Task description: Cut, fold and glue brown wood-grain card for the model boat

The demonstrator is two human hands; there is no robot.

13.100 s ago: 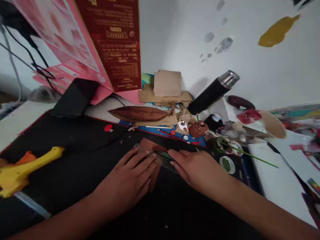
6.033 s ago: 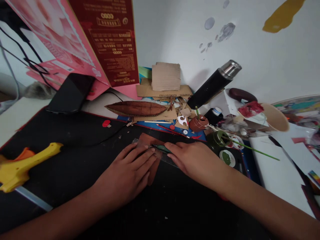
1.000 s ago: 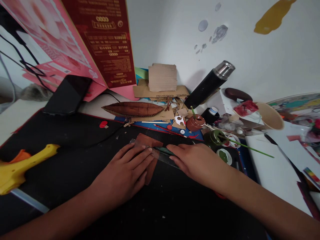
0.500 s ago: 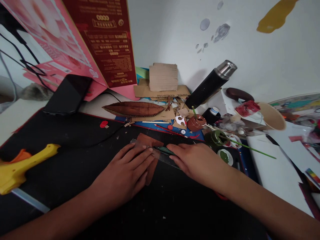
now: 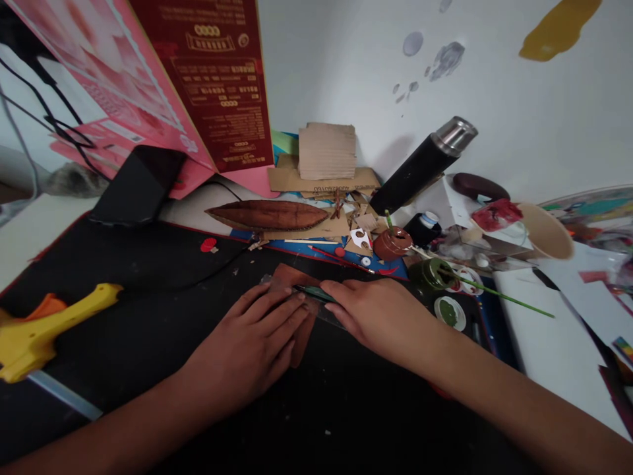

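My left hand (image 5: 257, 336) lies flat with its fingers stretched out. It presses on a clear plastic strip, which looks like a ruler (image 5: 330, 316), and on a brown painted piece of card (image 5: 291, 275). Most of the strip is hidden under both hands. My right hand (image 5: 378, 313) pinches a slim dark green craft knife (image 5: 316, 292). Its tip points left, close to my left fingertips, over the brown card; whether the blade touches the card is too blurred to tell.
Beyond the hands is a brown boat-shaped piece (image 5: 267, 216), near cardboard scraps (image 5: 326, 152). Paint jars (image 5: 392, 244) and a black flask (image 5: 418, 168) stand right of it. A yellow glue gun (image 5: 49, 333) lies at left, near a black phone (image 5: 138, 185).
My right hand and the green craft knife have moved a little left, closer to my left fingertips. My left hand stays pressed in place. The whole view has shifted slightly.
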